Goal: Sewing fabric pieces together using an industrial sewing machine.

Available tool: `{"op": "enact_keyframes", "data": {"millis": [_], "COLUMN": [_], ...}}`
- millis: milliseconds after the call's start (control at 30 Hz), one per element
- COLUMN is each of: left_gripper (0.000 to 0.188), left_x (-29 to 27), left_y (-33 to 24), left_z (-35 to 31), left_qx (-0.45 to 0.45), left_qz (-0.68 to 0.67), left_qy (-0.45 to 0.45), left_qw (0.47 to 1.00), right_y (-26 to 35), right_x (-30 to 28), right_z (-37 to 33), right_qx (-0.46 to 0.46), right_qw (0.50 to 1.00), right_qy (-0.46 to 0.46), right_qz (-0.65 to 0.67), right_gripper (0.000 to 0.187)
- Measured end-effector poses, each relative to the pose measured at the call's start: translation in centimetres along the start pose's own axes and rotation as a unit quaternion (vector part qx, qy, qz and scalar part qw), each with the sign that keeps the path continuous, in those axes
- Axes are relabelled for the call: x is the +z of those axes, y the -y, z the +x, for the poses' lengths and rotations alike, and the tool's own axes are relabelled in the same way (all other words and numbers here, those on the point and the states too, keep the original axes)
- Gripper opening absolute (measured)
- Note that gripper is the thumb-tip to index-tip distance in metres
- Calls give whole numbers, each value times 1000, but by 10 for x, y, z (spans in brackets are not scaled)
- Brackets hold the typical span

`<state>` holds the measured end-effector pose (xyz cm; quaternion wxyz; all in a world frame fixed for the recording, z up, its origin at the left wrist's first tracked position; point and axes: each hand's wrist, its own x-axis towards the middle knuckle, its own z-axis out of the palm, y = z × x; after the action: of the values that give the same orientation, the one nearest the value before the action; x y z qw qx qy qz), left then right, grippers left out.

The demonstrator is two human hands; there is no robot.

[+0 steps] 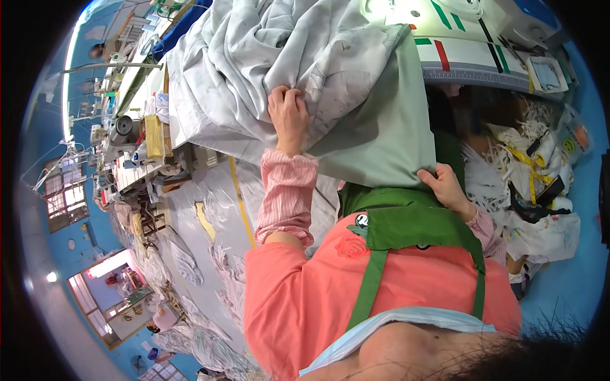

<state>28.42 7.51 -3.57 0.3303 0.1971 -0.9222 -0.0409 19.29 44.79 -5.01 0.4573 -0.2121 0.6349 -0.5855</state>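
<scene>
A large pale grey cloth point(254, 57) lies in loose folds over the work table, with a faint pattern on its face. Its smooth grey-green side point(381, 136) hangs over the near edge toward my lap. My left hand point(289, 117) rests on the heaped folds, fingers curled into the cloth and closed on it. At the lower right corner of the smooth part, my right hand point(447, 188) pinches the cloth's edge between thumb and fingers. The tips of the right fingers are partly hidden by the fabric.
A sewing table point(470, 54) with coloured tape strips and a ruler edge stands at the far right. A small white tray point(546, 75) sits at its corner. Below are scraps and a yellow tape measure point(530, 168). Cloth piles point(203, 343) lie on the floor at left.
</scene>
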Motion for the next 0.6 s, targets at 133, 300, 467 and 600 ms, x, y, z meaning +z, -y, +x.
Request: {"op": "enact_keyframes", "data": {"millis": [133,300,467,600], "left_gripper": [24,28,16,9], "left_x": [4,7,-20,-60], "left_y": [-17,-15,-9,-17], "left_z": [5,6,3,8], "left_qx": [-85,-103,-111,-80], "left_qz": [-45,-3,-102,-99], "left_qy": [10,38,67,25], "left_qw": [995,994,986,992], "right_y": [6,23,5,0], "right_x": [-4,-2,-4,-1], "right_z": [1,2,-4,-9], "right_qx": [-29,-21,-60,-75], "right_qw": [998,991,998,997], "right_qy": [-13,-16,-3,-11], "right_qz": [-59,-129,-34,-14], "right_gripper": [23,24,21,21]}}
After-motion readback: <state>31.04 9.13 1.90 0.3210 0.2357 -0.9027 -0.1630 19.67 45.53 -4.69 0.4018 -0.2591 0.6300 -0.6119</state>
